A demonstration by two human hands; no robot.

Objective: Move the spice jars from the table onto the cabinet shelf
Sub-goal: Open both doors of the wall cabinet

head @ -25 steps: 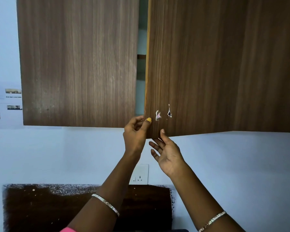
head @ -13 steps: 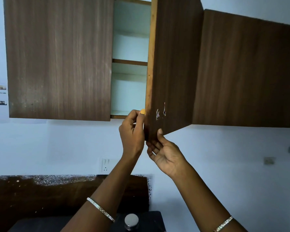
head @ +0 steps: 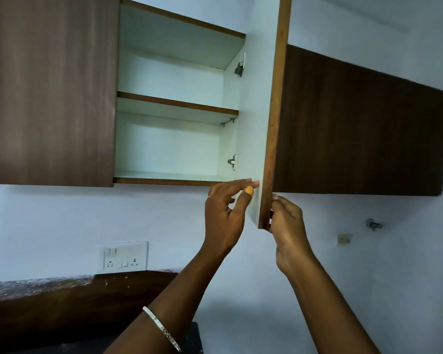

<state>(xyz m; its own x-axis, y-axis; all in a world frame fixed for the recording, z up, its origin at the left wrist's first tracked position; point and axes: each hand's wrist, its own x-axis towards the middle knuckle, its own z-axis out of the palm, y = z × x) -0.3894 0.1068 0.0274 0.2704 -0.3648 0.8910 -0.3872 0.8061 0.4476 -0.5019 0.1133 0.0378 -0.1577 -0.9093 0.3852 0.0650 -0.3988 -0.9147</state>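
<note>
While no spice jars show anywhere in this upward view, so how they handle can only be guessed, probably small, rigid and light, best taken around the body, the cabinet shelf stands bare between the closed door and the open door. The left hand rests spread fingers on that door's pale inner face, its grip apart; the right hand pinches the door's lower edge. Below, a socket plate sits on the pale wall.
</note>
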